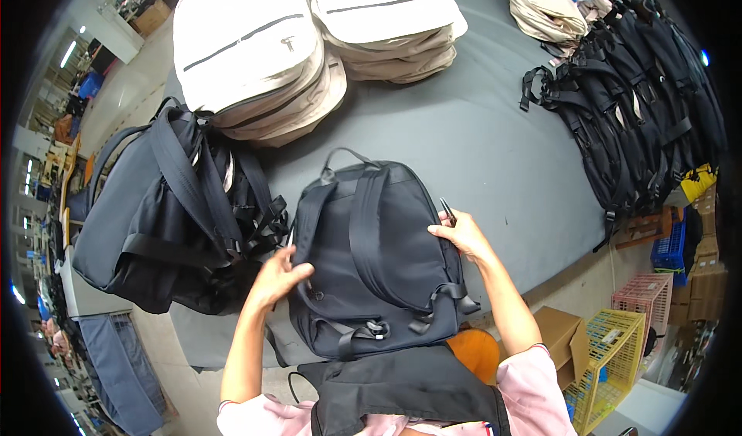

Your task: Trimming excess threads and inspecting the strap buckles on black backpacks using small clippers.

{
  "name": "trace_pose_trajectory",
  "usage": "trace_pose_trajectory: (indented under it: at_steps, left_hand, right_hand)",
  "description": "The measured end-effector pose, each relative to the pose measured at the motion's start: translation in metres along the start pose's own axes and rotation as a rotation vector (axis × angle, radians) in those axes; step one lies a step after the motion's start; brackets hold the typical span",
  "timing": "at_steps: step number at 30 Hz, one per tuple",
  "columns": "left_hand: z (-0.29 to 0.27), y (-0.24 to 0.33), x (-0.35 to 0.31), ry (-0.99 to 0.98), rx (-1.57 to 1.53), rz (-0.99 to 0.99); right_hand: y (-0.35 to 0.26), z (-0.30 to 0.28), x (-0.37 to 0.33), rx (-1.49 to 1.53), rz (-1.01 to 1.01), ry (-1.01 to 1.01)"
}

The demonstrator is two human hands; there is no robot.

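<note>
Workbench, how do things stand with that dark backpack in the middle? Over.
Left hand at left edge, right hand at right edge, holding small dark tool. Dark backpack lying straps up on grey table. More dark bags close on its left.

At the centre of the frame, you have a dark navy fabric backpack (pixel 408 239) with a rounded top, lying strap side up. Its looped handle points toward the upper edge; wide padded shoulder straps run down toward black webbing at its lower end. Near its right edge, you hold a slim, dark, pointed tool (pixel 447 210).
</note>
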State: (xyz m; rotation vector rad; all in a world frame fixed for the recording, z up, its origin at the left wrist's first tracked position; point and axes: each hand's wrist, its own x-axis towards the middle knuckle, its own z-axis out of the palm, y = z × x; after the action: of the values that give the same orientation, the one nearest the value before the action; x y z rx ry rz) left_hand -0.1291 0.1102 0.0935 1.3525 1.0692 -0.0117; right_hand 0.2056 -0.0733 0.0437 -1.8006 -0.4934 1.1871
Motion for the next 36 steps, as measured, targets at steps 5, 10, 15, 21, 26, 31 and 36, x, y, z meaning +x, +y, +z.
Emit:
trace_pose_trajectory:
  at_steps: [5,10,15,21,26,31,36]
  left_hand:
    - [-0.020,-0.041,0.055,0.166,-0.356,-0.156]
    - [0.005,0.025,0.035,0.109,-0.415,0.290]
    - [0.076,0.155,0.016,-0.006,-0.421,0.892]
    - [0.157,0.243,0.012,0.158,0.276,1.379]
    - [0.227,0.277,0.015,-0.410,0.232,1.268]
    - [0.255,0.257,0.024,-0.703,0.437,1.119]
    - [0.218,0.161,0.068,-0.715,0.504,0.644]
  right_hand:
    - [0.000,0.005,0.014,0.111,0.043,0.019]
    - [-0.109,-0.016,-0.095,-0.100,-0.592,-0.082]
    - [-0.130,-0.073,-0.147,0.046,-0.686,0.226]
    - [-0.133,-0.110,-0.224,0.178,-0.865,0.908]
    - [-0.167,-0.143,-0.289,-0.677,-1.404,1.393]
    - [-0.201,-0.109,-0.295,-1.300,-1.239,1.418]
    - [-0.112,-0.116,-0.149,-1.362,-0.922,1.030]
